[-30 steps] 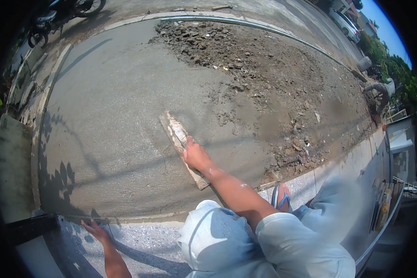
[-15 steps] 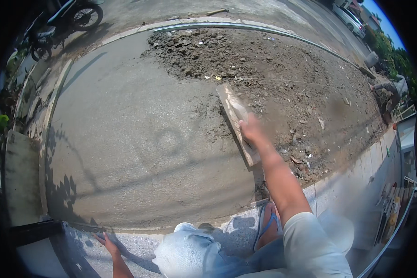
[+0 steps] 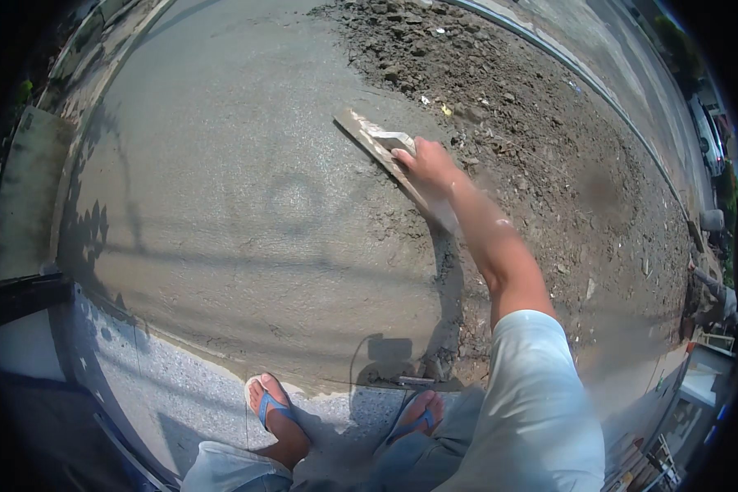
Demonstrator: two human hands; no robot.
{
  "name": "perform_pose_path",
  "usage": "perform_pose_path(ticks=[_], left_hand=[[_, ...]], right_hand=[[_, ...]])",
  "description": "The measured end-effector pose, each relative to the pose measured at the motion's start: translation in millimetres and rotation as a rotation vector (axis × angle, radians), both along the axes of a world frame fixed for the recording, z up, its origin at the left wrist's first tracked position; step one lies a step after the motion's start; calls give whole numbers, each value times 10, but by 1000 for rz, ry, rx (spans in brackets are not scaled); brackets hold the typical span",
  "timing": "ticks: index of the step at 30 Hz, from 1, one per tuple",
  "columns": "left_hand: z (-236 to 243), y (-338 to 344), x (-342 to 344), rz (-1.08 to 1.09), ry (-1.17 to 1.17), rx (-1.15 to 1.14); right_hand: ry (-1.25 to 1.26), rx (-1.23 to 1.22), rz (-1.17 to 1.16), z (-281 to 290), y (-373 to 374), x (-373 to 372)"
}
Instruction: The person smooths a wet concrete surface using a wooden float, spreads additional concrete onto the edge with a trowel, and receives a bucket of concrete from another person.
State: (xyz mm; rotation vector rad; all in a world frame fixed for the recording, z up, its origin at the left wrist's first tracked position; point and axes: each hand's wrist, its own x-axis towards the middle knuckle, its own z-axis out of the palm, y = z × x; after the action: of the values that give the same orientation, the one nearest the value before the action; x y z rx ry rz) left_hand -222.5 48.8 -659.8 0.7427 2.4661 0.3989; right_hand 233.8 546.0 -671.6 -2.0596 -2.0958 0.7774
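**Float at the edge of the rubble**

The wooden float (image 3: 385, 156) lies flat on the wet concrete (image 3: 246, 205), right where smooth grey meets the rough rubble (image 3: 549, 148). The right hand (image 3: 428, 164) sits on top of it, fingers clamped round its handle. Left of the float the slab looks levelled and even; right of it lies a wide coarse stretch, unsmoothed. Below the float, two feet in blue sandals (image 3: 275, 407) stand on the kerb. The left hand is out of view.
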Motion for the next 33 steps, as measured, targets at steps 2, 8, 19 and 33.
perform_pose_path(ticks=[2,8,19,33], left_hand=[[27,285,546,-9,31,-63],[320,538,639,-166,-72,-136],[874,-174,-451,-633,306,233],[125,-671,676,-555,375,274]], right_hand=[[17,-80,35,6,-100,-7],[68,-113,251,68,-676,-85],[188,-405,464,349,-2713,-718],[167,-53,16,272,-2211,-56]])
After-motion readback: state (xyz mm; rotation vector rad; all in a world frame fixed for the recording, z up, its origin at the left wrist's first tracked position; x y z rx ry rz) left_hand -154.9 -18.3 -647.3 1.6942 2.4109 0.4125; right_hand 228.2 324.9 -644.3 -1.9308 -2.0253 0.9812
